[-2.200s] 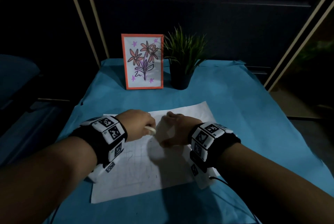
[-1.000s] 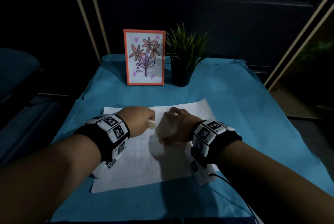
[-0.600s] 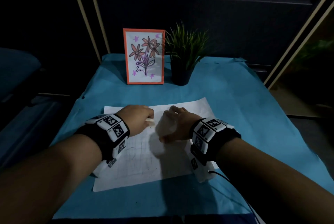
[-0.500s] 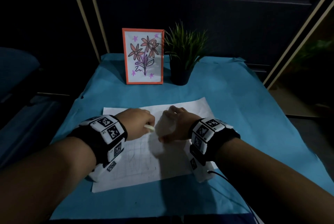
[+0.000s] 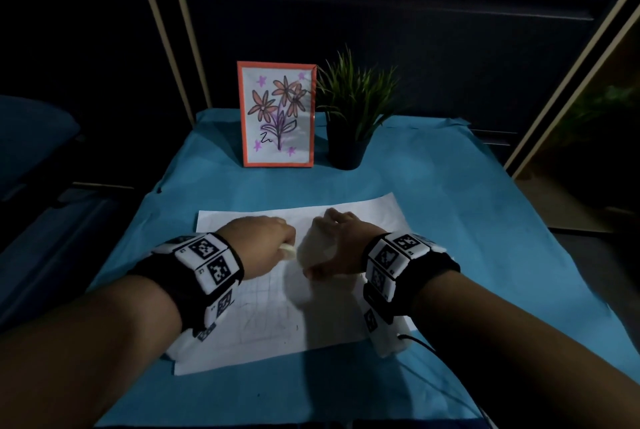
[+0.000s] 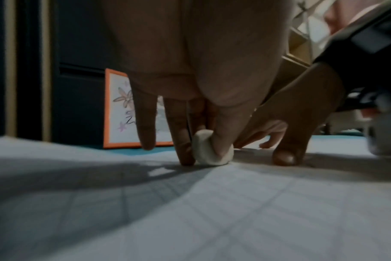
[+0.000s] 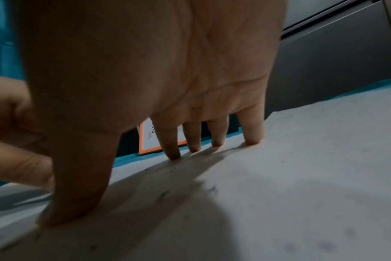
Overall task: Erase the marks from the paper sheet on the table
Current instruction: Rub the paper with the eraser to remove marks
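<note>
An orange-framed flower drawing (image 5: 278, 115) stands upright just above the middle of the head view, on the far part of the blue-covered tabletop (image 5: 467, 220). Just to its right sits a green spiky plant (image 5: 353, 96) in a dark pot (image 5: 344, 151). Dark panelled doors (image 5: 381, 13) fill the upper frame, crossed by pale slanting strips (image 5: 152, 23).

No readable text or labels anywhere.
</note>
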Motion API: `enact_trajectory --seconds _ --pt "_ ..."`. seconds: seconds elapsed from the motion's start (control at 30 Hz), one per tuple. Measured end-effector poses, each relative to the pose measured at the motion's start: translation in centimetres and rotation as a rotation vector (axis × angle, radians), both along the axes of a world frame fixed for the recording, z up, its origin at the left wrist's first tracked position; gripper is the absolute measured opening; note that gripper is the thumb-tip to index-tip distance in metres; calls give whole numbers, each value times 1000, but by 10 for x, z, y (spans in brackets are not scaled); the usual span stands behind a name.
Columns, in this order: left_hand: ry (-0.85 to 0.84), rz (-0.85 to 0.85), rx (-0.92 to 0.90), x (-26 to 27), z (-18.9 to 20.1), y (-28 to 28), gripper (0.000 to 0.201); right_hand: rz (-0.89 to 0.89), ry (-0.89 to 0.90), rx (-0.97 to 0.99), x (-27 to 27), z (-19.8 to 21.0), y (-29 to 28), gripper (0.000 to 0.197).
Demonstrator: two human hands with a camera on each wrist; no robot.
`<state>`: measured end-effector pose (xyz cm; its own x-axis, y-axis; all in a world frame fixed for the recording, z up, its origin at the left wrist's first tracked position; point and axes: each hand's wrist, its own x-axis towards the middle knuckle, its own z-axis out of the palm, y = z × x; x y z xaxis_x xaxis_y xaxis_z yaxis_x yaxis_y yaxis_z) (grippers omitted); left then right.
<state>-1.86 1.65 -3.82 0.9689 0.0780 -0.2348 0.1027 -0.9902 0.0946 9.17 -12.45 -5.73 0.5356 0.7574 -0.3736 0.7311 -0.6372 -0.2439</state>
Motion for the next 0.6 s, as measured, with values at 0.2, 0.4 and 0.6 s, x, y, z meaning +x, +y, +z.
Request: enact_trajectory --seconds 0.2,0.4,0.6 --pt "60 -44 -49 -9 -3 -6 14 -5 -8 -34 -1 1 -1 92" --pt "-3 34 -78 -10 -6 -4 22 -11 11 -40 -6 2 -3 93" --pt "62 -41 -76 -19 -7 -7 16 22 31 -66 -9 6 -10 95"
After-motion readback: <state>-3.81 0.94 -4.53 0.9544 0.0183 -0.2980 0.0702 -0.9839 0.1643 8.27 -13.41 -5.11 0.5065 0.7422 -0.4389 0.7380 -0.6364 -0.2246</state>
